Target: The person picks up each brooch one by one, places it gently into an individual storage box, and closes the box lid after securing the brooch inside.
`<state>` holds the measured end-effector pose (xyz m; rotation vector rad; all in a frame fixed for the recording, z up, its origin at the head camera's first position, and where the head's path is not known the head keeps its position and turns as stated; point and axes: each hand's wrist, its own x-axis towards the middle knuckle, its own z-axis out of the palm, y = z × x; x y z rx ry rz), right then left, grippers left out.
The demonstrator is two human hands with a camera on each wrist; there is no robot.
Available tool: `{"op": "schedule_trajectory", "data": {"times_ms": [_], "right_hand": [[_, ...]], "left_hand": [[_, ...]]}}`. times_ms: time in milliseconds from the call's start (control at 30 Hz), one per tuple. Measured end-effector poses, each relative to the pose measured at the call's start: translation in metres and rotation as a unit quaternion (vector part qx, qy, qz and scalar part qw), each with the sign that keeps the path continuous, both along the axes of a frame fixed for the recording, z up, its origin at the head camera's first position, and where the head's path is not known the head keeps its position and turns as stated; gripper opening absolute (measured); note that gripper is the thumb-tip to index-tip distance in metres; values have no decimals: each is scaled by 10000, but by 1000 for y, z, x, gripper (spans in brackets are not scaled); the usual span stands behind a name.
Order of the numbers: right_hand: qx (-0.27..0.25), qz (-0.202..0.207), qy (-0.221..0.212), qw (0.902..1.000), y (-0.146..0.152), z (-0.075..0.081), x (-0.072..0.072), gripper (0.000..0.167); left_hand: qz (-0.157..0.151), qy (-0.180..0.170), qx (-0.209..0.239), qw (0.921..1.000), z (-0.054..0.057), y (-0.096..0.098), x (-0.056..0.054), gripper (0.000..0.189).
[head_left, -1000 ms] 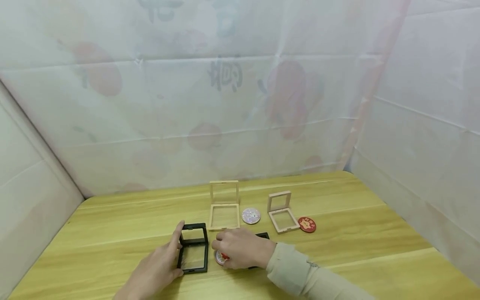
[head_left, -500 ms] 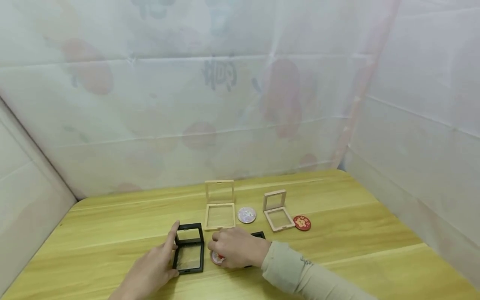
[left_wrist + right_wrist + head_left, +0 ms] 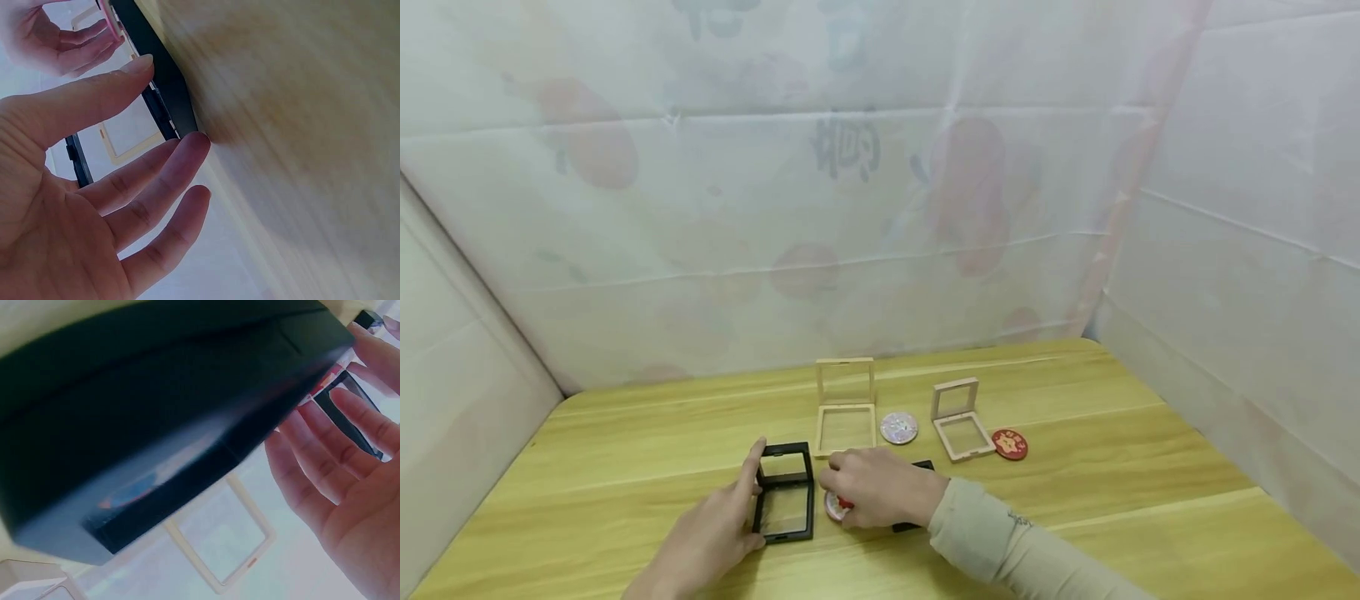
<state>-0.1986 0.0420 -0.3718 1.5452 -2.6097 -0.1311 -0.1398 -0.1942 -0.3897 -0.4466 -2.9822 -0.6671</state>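
Observation:
My left hand (image 3: pixel 715 521) rests along the left side of an open black display frame (image 3: pixel 788 537), thumb at the front corner and index finger up by the raised lid. In the left wrist view its fingers are loosely extended, with the thumb tip on the frame's edge. Just right of that frame, my right hand (image 3: pixel 883 492) pinches a round badge (image 3: pixel 835 508) with a red picture, partly covered by the fingers. The badge's pink rim (image 3: pixel 112 22) shows edge-on in the left wrist view. Behind the right wrist, partly hidden, is a second black case (image 3: pixel 904 527), large in the right wrist view.
Farther back stand an open cream frame (image 3: pixel 820 429) and a smaller open pinkish frame (image 3: pixel 951 450), lids raised. A pale glittery badge (image 3: pixel 899 428) lies between them. A red badge with a gold star (image 3: pixel 1010 444) lies at the right. Cloth walls surround the wooden table (image 3: pixel 1112 500).
The head view shifts slightly left and right. Both hands, the frames and the badges keep nearly the same places relative to one another.

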Motion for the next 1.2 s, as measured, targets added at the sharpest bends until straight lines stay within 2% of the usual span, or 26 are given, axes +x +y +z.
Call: {"op": "schedule_trajectory", "data": {"times_ms": [100,400,633,900,1067,1200], "right_hand": [[-105,27,4,9999,-2,2,0,23],[11,-162,-174,9997,-8,6,2,31],[-230,-47,2,9997,-14,8,2,34],[-245,235,-13,9994,-22,0,5,37],[-237,324,102,9991,-27,0,6,37],[-144,398,127,9990,-32,0,7,37]], "left_hand": [[44,-27,-3,10000,1,0,-1,118],[-23,-2,-4,10000,0,-1,0,118],[-71,204,-66,9997,0,-3,1,118],[-47,136,-108,9998,0,-2,0,115],[-46,181,-72,9998,-1,0,0,114],[-5,55,-57,10000,-1,0,-1,114]]}}
